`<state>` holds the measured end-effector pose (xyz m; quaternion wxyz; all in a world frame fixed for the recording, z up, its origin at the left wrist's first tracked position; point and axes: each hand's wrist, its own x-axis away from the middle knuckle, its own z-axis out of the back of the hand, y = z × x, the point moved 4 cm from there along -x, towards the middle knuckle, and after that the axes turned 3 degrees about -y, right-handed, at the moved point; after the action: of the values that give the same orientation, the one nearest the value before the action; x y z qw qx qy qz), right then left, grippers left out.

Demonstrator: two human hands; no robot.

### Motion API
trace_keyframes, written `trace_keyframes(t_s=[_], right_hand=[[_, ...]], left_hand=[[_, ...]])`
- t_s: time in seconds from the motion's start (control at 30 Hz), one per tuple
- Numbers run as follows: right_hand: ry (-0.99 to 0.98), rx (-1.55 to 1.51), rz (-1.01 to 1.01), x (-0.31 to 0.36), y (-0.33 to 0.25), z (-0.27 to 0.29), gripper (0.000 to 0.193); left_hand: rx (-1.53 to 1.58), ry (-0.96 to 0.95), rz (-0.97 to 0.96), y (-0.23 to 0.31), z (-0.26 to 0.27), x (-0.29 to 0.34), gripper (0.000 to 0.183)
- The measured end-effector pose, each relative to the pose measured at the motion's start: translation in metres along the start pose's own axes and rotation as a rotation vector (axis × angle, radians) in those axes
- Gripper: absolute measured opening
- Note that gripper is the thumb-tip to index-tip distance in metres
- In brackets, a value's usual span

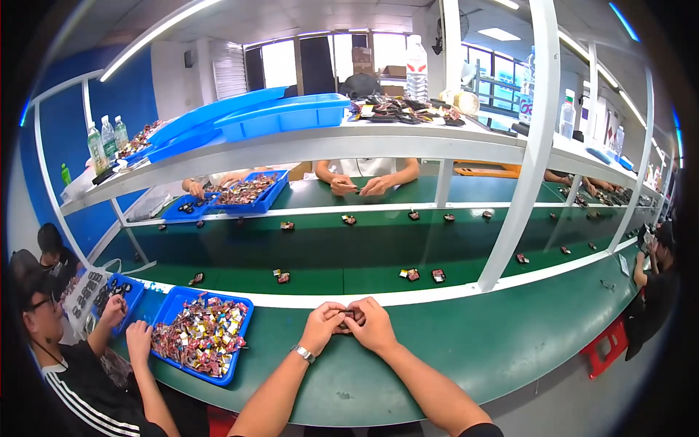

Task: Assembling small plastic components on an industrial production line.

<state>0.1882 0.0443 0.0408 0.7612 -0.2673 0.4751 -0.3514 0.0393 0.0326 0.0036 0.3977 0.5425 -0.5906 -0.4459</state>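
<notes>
Close together over the green worktop [466, 349], both my hands grip one small dark piece [350, 315] between the fingertips. My left hand [321, 329], with a metal watch at the wrist, pinches it from the left. From the other side my right hand [373, 328] closes on it, and its fingers cover much of the piece, so its exact kind cannot be made out. To the left of my hands, a blue tray [234, 368] is heaped with small wired parts [200, 331] in red, yellow and white.
Beyond a white rail runs a green conveyor belt [349, 255] with scattered small parts. White posts [535, 146] carry an overhead shelf holding blue trays [284, 120] and bottles. A co-worker [80, 379] sits close on my left; others work across the belt and at far right.
</notes>
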Motion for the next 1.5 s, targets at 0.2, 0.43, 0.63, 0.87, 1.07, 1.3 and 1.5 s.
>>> trace_keyframes(t_s=[0.2,0.43,0.63,0.87,1.07,1.3,1.5], right_hand=[[-0.019,-0.225,-0.155,-0.002,0.017,-0.007,0.018],[0.025,-0.256,-0.242,-0.017,0.044,-0.007,0.014],[0.274,0.000,-0.298,-0.069,0.099,0.013,0.018],[0.498,0.513,-0.065,-0.060,0.112,0.059,0.017],[0.402,0.613,-0.406,-0.034,0.127,0.108,0.044],[0.439,0.644,-0.499,-0.038,0.142,0.119,0.050],[0.375,0.621,-0.487,-0.038,0.134,0.113,0.037]], left_hand=[[-0.159,0.072,-0.015,-0.004,0.003,-0.002,0.016],[-0.129,0.145,-0.112,0.003,-0.004,-0.002,0.021],[-0.175,0.124,-0.113,0.002,-0.003,-0.001,0.023],[-0.193,0.095,-0.086,-0.001,0.006,-0.001,0.011],[-0.201,0.085,-0.095,-0.002,0.005,0.002,0.009],[-0.199,0.046,-0.114,0.001,0.000,-0.001,0.007],[-0.110,0.045,-0.069,0.002,0.007,-0.005,0.007]])
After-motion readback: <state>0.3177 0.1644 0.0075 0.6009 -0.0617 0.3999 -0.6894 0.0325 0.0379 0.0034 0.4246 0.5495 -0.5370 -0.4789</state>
